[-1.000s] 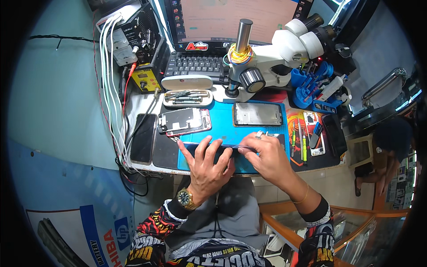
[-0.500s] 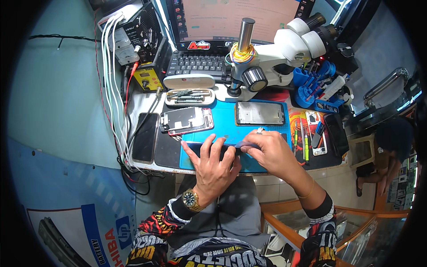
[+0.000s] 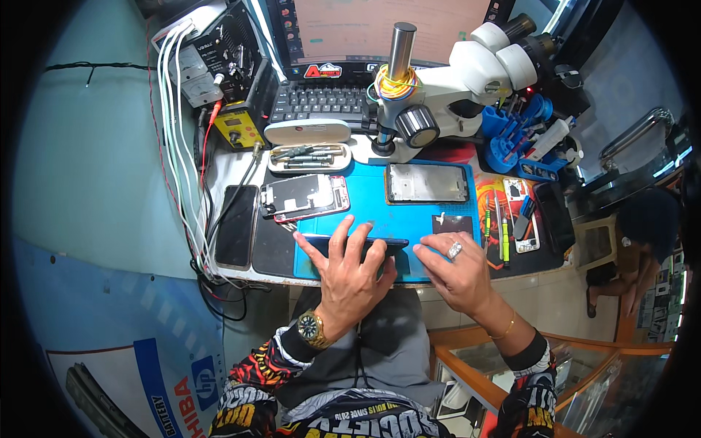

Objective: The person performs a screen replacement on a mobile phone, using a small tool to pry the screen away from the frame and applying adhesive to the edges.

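Note:
My left hand (image 3: 349,266) grips a dark phone (image 3: 398,242), fingers spread over its long edge. The phone stands tilted above the front of the blue work mat (image 3: 361,186), and much of it is hidden behind that hand. To its right, apart from the phone, my right hand (image 3: 460,271) is closed with thumb and fingers pressed together. What they pinch, if anything, is hidden. A metal phone frame (image 3: 427,184) lies on the mat behind, and a small dark flat piece (image 3: 453,224) lies just beyond the right hand.
An opened phone (image 3: 307,197) and a screwdriver case (image 3: 310,157) lie left. A dark phone (image 3: 237,226) rests near the left edge. A microscope (image 3: 475,77) stands behind. Screwdrivers (image 3: 504,237), a white phone housing (image 3: 522,212) and a blue tool holder (image 3: 504,150) are right.
My right hand has moved right, away from the phone's edge, and turned. The thin bluish piece it held there no longer shows. My left hand stays on the phone.

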The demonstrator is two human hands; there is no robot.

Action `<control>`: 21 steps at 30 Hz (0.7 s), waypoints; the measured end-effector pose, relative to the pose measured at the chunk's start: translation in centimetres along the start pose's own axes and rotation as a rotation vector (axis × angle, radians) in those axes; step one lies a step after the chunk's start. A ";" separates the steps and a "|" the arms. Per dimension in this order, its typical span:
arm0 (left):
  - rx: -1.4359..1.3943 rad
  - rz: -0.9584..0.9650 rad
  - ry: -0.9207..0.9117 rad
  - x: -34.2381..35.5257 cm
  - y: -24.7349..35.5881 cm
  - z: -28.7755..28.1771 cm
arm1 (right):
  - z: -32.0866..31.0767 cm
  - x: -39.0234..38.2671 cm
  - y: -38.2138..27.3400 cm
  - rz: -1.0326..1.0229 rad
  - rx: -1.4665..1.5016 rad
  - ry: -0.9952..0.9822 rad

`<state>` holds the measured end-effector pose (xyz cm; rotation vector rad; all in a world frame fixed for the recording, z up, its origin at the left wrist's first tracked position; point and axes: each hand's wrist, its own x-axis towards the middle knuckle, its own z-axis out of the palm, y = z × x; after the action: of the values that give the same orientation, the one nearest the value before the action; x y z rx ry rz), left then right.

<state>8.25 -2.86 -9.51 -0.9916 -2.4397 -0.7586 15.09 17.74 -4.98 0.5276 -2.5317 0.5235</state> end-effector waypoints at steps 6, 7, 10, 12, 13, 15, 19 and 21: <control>-0.021 0.009 -0.003 0.0 -0.1 -0.1 | 0.7 -0.2 -0.8 -0.049 -0.054 0.029; -0.021 0.003 -0.009 0.1 -0.1 -0.2 | 0.8 0.0 -1.0 -0.047 -0.052 0.028; -0.022 -0.005 -0.032 0.2 -0.2 -0.4 | 1.2 0.3 -1.5 -0.039 -0.055 0.037; -0.021 -0.005 -0.043 0.2 -0.2 -0.4 | 1.6 0.2 -1.7 -0.007 -0.075 0.071; -0.033 -0.006 -0.051 0.1 -0.2 -0.5 | 1.8 0.2 -1.8 -0.009 -0.076 0.071; -0.044 -0.008 -0.058 0.1 -0.1 -0.6 | 2.0 0.1 -2.0 0.026 -0.072 0.100; -0.047 -0.007 -0.070 0.1 -0.3 -0.7 | 2.5 0.2 -2.6 0.043 -0.086 0.102; -0.038 0.002 -0.059 0.2 -0.3 -0.6 | 2.6 0.1 -2.7 0.055 -0.108 0.108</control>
<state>8.00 -3.24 -9.04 -1.0446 -2.4823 -0.7881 15.19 14.23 -6.31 0.3804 -2.4610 0.4201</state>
